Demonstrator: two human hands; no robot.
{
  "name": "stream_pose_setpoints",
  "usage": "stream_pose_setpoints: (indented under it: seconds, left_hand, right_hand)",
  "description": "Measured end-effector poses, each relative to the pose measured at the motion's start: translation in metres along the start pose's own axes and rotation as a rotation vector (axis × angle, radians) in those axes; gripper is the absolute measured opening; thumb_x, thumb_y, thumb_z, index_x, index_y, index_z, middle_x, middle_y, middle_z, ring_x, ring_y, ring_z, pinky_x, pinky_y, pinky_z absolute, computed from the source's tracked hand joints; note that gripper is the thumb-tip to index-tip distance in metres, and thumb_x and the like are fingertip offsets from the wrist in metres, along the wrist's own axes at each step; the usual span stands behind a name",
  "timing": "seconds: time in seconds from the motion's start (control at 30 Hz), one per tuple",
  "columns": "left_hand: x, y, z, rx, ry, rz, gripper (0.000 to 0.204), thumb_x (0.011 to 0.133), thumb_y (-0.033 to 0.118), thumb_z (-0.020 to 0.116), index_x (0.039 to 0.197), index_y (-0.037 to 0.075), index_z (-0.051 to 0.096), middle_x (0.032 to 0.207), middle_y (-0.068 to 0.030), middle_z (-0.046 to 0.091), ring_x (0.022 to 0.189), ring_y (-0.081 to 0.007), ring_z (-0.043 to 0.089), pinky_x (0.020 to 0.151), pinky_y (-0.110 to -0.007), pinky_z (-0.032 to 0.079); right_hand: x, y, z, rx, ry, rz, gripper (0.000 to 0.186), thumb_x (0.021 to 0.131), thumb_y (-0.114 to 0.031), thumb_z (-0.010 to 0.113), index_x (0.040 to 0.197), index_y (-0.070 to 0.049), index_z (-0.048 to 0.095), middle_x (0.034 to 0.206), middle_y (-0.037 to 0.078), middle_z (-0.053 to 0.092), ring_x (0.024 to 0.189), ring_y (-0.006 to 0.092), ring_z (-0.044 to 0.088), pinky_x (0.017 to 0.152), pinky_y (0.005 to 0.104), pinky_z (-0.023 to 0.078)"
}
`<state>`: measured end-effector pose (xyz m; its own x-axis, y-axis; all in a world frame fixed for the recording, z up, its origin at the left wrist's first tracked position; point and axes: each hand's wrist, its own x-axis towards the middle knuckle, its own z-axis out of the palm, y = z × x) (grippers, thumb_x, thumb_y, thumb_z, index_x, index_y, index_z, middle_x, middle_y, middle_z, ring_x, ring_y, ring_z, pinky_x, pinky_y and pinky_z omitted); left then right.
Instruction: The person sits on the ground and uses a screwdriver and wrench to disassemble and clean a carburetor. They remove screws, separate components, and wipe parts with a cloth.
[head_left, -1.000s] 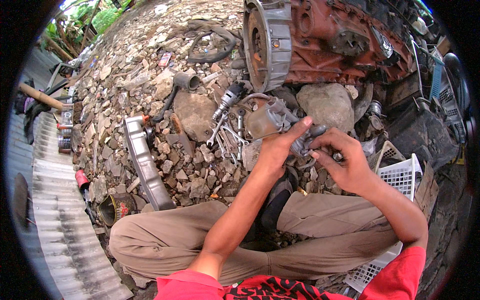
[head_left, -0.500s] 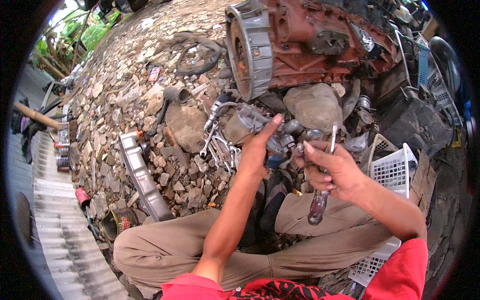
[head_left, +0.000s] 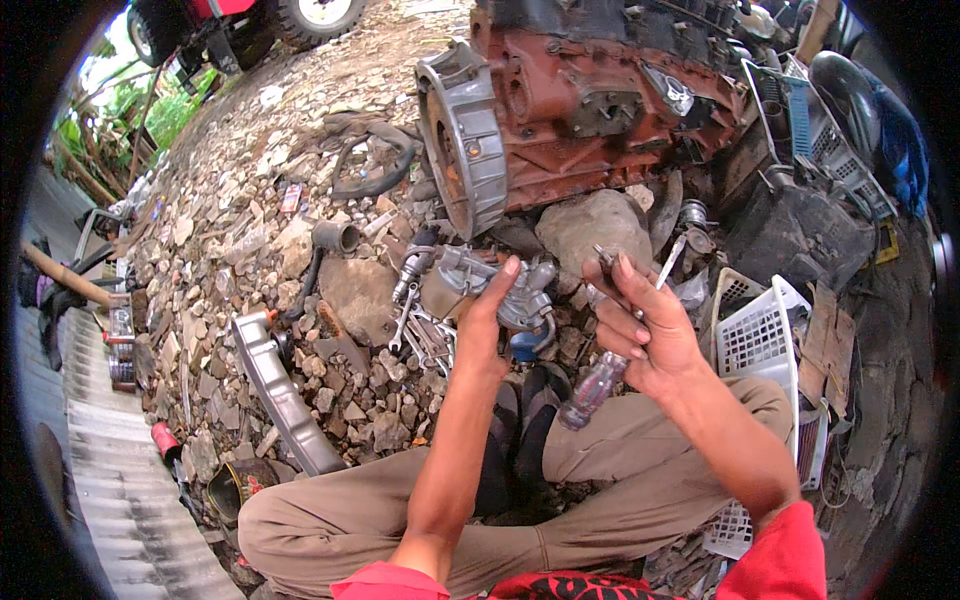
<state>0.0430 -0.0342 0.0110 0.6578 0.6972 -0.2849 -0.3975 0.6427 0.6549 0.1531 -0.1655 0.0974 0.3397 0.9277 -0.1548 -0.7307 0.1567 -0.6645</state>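
Observation:
My left hand (head_left: 485, 318) has its thumb raised along the near side of a grey cast-metal engine part (head_left: 512, 290) with a curved pipe. Its other fingers are hidden behind the part, gripping it. To the right, my right hand (head_left: 650, 330) is closed around a screwdriver (head_left: 595, 390) with a see-through dark reddish handle, which slants down toward my lap while the pale blade points up and right. Thumb and forefinger of that hand also pinch a small dark metal piece (head_left: 603, 254), too small to name. Several wrenches (head_left: 425, 335) lie beside the engine part.
A large rusty-red engine block (head_left: 610, 110) with a grey housing stands ahead, behind a big stone (head_left: 595, 232). On the left lies a long metal cover (head_left: 285, 400) on rubble. White plastic baskets (head_left: 760, 335) stand at the right, near a dark container (head_left: 805, 230). Corrugated sheet (head_left: 120, 470) runs along the left.
The screwdriver has tilted, its handle swinging left and its blade leaning right. My right hand has turned, and the small piece now shows above its fingertips. The whole view has shifted somewhat.

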Motion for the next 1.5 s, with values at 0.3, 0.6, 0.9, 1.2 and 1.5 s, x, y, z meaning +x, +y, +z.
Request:
stream_pose_setpoints:
  seconds: [0.3, 0.6, 0.9, 1.2, 1.5]
  left_hand:
    - [-0.010, 0.002, 0.011, 0.053, -0.003, -0.077, 0.040, 0.084, 0.026, 0.073, 0.118, 0.007, 0.060, 0.103, -0.0077, 0.068, 0.085, -0.0186, 0.067, 0.073, -0.035, 0.054]
    - [-0.010, -0.010, 0.014, 0.048, 0.050, -0.052, 0.041, 0.086, 0.034, 0.070, 0.111, 0.002, 0.064, 0.098, -0.0100, 0.071, 0.083, -0.0225, 0.069, 0.075, -0.036, 0.054]
    - [-0.021, -0.004, 0.024, 0.051, 0.065, -0.050, 0.042, 0.086, 0.035, 0.068, 0.116, 0.006, 0.062, 0.100, -0.0076, 0.070, 0.084, -0.0208, 0.068, 0.071, -0.034, 0.054]
    - [-0.031, 0.011, 0.029, 0.021, 0.008, 0.009, 0.035, 0.087, 0.035, 0.068, 0.108, 0.006, 0.064, 0.098, -0.0083, 0.070, 0.080, -0.0213, 0.068, 0.071, -0.037, 0.057]
    - [-0.030, 0.015, 0.021, 0.016, -0.064, 0.013, 0.037, 0.086, 0.036, 0.070, 0.108, 0.006, 0.063, 0.096, -0.0099, 0.070, 0.079, -0.0237, 0.069, 0.072, -0.041, 0.058]
  right_hand:
    - [-0.002, 0.021, -0.020, 0.118, 0.118, -0.449, 0.023, 0.091, -0.009, 0.063, 0.114, -0.008, 0.058, 0.103, 0.010, 0.066, 0.046, 0.0036, 0.036, 0.039, 0.0192, 0.028]
    - [-0.025, 0.001, -0.022, -0.021, 0.179, -0.600, 0.027, 0.089, -0.006, 0.065, 0.116, -0.001, 0.063, 0.098, 0.019, 0.068, 0.044, 0.0060, 0.040, 0.040, 0.0206, 0.032]
    - [-0.023, 0.006, -0.024, 0.053, 0.194, -0.555, 0.016, 0.093, -0.014, 0.063, 0.106, -0.004, 0.063, 0.099, 0.015, 0.068, 0.044, 0.0054, 0.038, 0.039, 0.0203, 0.030]
    - [-0.024, 0.003, -0.025, 0.172, 0.231, -0.543, 0.015, 0.094, -0.018, 0.063, 0.104, -0.006, 0.061, 0.104, 0.009, 0.066, 0.045, 0.0052, 0.036, 0.039, 0.0196, 0.028]
    - [-0.024, 0.008, -0.018, 0.020, 0.221, -0.586, 0.016, 0.092, -0.016, 0.066, 0.103, -0.005, 0.062, 0.095, 0.012, 0.067, 0.045, 0.0066, 0.040, 0.039, 0.0214, 0.031]
